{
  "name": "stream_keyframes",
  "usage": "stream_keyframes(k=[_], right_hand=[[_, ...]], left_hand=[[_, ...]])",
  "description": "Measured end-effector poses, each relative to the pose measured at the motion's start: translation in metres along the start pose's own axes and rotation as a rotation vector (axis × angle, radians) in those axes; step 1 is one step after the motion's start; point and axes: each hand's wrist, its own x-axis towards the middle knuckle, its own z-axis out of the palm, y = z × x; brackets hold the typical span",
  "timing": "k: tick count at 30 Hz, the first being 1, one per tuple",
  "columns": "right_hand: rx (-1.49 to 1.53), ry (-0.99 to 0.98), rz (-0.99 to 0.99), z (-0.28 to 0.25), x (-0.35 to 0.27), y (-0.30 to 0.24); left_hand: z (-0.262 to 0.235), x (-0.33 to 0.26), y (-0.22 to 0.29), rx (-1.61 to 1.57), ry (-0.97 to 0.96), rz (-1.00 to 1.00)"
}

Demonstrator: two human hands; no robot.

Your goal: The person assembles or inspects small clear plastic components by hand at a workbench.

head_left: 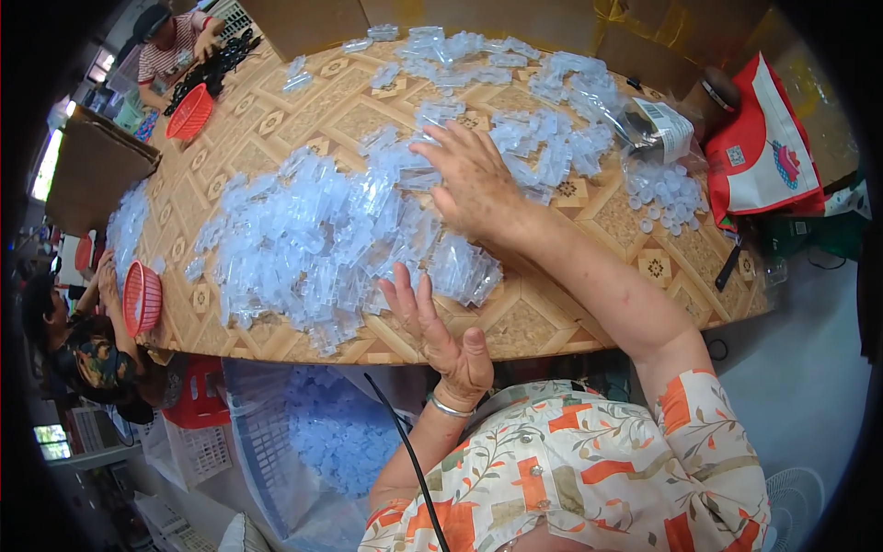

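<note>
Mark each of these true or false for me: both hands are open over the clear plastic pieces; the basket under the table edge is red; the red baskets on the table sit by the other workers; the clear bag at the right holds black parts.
1. Both hands are open at the clear plastic pieces. True: the left hand and right hand are spread flat, gripping nothing.
2. The basket below the table edge is red. False: the large basket is blue, holding clear pieces.
3. Red baskets sit near the other workers. True: red basket, second red basket.
4. The clear bag holds black parts. False: it holds small clear caps.
</note>
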Motion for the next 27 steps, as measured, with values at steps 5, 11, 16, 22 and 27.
stream_keyframes(k=[5, 11, 16, 22, 27], right_hand=[[-0.214, -0.350, -0.098, 0.012, 0.056, 0.020], [-0.239, -0.624, -0.208, 0.022, 0.111, 0.029], [-0.047, -0.653, -0.176, 0.027, 0.113, 0.044], [-0.096, -0.547, -0.135, -0.005, 0.059, 0.058], [-0.177, -0.517, -0.116, -0.038, 0.008, 0.060]], left_hand=[[0.000, 0.002, 0.002, 0.033, -0.016, -0.027], [-0.002, 0.002, 0.003, 0.016, -0.041, -0.055], [-0.004, 0.003, 0.002, -0.003, -0.077, -0.056], [-0.004, 0.002, 0.003, -0.008, -0.082, -0.067], [-0.004, 0.002, 0.003, 0.028, -0.088, -0.072]])
